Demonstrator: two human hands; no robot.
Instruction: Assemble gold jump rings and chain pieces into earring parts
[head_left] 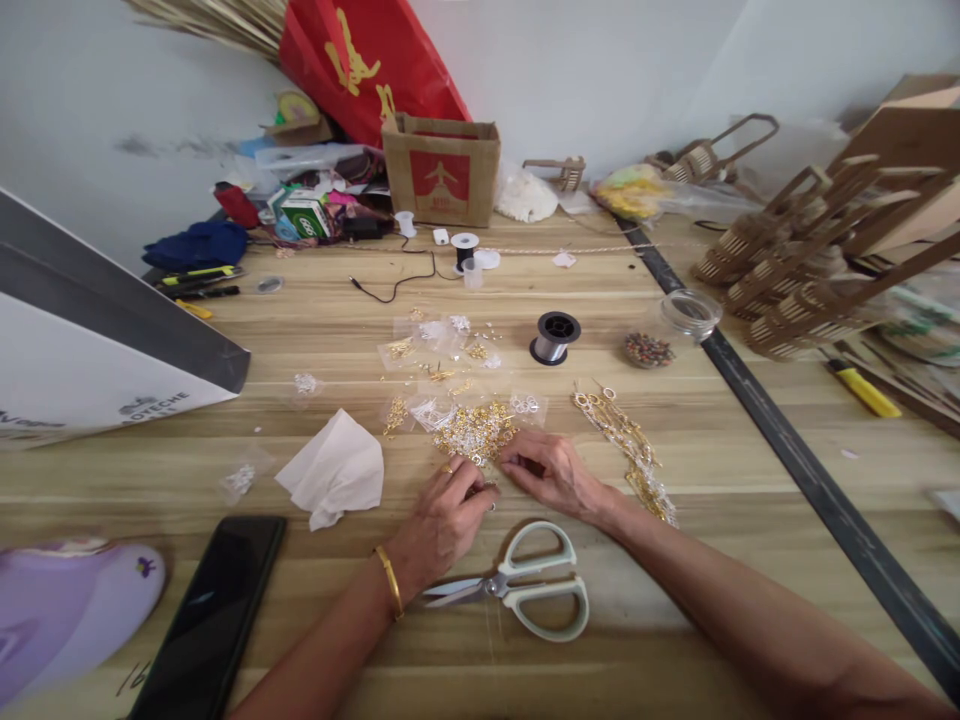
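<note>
My left hand, with a gold bangle at the wrist, rests on the wooden table with its fingers curled at the near edge of a heap of small gold jewellery parts. My right hand lies just right of it, fingers bent and pinched toward the same heap. What either hand pinches is too small to make out. Pale-handled scissors lie just below both hands. A row of gold chains runs to the right of my right hand.
A white tissue and a black phone lie left. Small plastic bags of findings, a wire spool, a bead pile and a clear jar sit beyond. A paper bag and wooden baskets stand behind.
</note>
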